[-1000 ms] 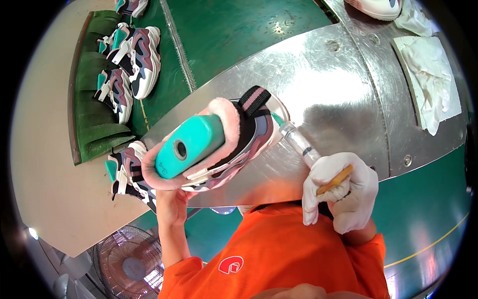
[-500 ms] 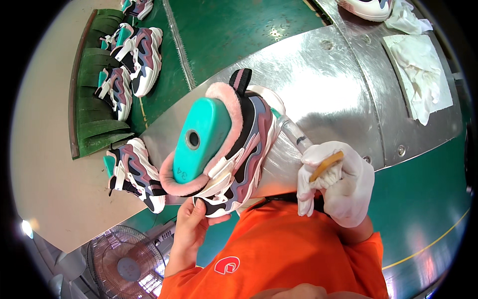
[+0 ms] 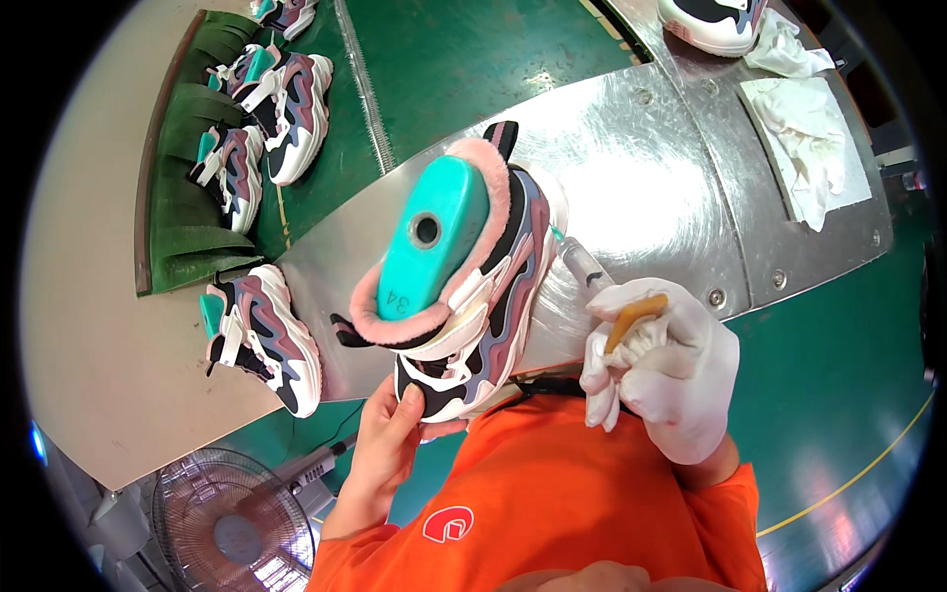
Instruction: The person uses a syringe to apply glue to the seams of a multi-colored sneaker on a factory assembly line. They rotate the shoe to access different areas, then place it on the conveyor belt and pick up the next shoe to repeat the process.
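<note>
My left hand (image 3: 391, 434), bare, grips the toe of a sneaker (image 3: 498, 331) in pink, black, grey-purple and white, with pink fleece round its opening. A teal shoe last (image 3: 434, 237) with a round hole fills it. My right hand (image 3: 671, 370) wears a white glove and closes round a clear syringe (image 3: 582, 264). The syringe's teal tip is at the seam between upper and white sole, on the sneaker's right side; whether it touches I cannot tell. From the gloved fingers sticks a curved tan piece (image 3: 634, 322).
A metal table (image 3: 681, 257) lies under the sneaker, beside a green belt (image 3: 464, 59). Similar sneakers stand at left, one (image 3: 266, 335) close by and several on a green flap rack (image 3: 187, 197). White cloths (image 3: 804, 138) lie at right. A fan (image 3: 237, 533) stands lower left.
The sneaker has shifted a little to the right and turned slightly, and its strap at the front left shows more. My right hand and the syringe have moved slightly left.
</note>
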Demonstrator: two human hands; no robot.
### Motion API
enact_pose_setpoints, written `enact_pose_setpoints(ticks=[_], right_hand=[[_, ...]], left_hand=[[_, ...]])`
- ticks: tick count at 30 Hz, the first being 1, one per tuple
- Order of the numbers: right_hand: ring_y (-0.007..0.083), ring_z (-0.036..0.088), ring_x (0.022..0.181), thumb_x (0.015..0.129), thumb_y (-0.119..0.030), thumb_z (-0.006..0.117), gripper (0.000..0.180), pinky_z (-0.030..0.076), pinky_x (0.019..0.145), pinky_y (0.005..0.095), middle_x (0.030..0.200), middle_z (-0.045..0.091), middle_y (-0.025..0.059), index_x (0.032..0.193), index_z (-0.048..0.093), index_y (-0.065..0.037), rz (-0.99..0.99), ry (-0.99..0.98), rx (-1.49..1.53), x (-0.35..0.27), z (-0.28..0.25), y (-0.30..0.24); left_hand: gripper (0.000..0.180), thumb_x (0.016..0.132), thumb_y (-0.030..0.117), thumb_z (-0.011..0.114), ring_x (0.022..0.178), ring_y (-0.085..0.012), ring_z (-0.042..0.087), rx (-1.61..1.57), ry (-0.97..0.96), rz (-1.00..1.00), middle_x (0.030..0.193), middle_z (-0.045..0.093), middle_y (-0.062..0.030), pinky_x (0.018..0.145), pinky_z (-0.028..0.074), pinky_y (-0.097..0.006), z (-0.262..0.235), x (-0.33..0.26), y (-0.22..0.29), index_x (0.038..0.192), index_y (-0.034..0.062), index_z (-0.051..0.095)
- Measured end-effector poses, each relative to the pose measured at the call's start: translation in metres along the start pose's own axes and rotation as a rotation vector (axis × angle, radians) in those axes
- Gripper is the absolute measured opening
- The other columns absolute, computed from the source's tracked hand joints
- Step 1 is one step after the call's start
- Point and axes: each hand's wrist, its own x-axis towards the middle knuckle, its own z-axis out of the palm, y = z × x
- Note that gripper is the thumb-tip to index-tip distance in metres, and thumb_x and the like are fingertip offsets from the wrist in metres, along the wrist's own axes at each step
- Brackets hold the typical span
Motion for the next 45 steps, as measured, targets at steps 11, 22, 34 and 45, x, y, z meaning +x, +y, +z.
enact_pose_setpoints(ticks=[11, 22, 34, 45], right_hand=[[0.0136, 0.06, 0.063, 0.074, 0.012, 0.058, 0.043, 0.049, 0.055, 0.0228, 0.078, 0.06, 0.0109, 0.115, 0.052, 0.003, -0.126, 0.136, -0.071, -0.015, 0.007, -0.003], [0.0147, 0.06, 0.081, 0.071, 0.011, 0.06, 0.032, 0.047, 0.073, 0.0257, 0.096, 0.059, 0.0084, 0.1, 0.063, -0.003, -0.621, 0.298, -0.813, -0.026, -0.044, 0.001], [0.0317, 0.053, 0.077, 0.072, 0.0, 0.061, 0.035, 0.045, 0.07, 0.0378, 0.085, 0.052, 0.0126, 0.101, 0.066, -0.017, -0.649, 0.042, -1.267, 0.028, -0.037, 0.002], [0.0291, 0.054, 0.071, 0.076, -0.011, 0.067, 0.005, 0.043, 0.063, 0.0369, 0.071, 0.051, 0.0115, 0.078, 0.064, -0.007, -0.269, -0.07, -1.148, 0.044, -0.03, -0.021]], left_hand=[[0.067, 0.081, 0.021, 0.072, 0.104, -0.0266, 0.061, 0.922, 0.283, 0.566, 0.115, 0.059, -0.0153, 0.08, 0.052, -0.036, 0.003, 0.001, 0.029, 0.134, -0.0037, 0.038], [0.07, 0.059, 0.009, 0.079, 0.124, -0.0371, 0.048, 1.204, -0.377, 1.216, 0.129, 0.053, -0.0158, 0.109, 0.029, -0.052, 0.014, 0.042, 0.103, 0.122, 0.0048, 0.05], [0.043, 0.076, 0.012, 0.063, 0.124, -0.0388, 0.049, 1.249, -0.437, 1.251, 0.129, 0.054, -0.0183, 0.106, 0.031, -0.057, 0.006, 0.048, 0.097, 0.117, 0.0051, 0.053], [0.033, 0.084, 0.011, 0.056, 0.121, -0.0374, 0.052, 1.351, -0.417, 1.345, 0.127, 0.056, -0.0163, 0.104, 0.034, -0.055, 0.0, 0.056, 0.092, 0.116, 0.0058, 0.051]])
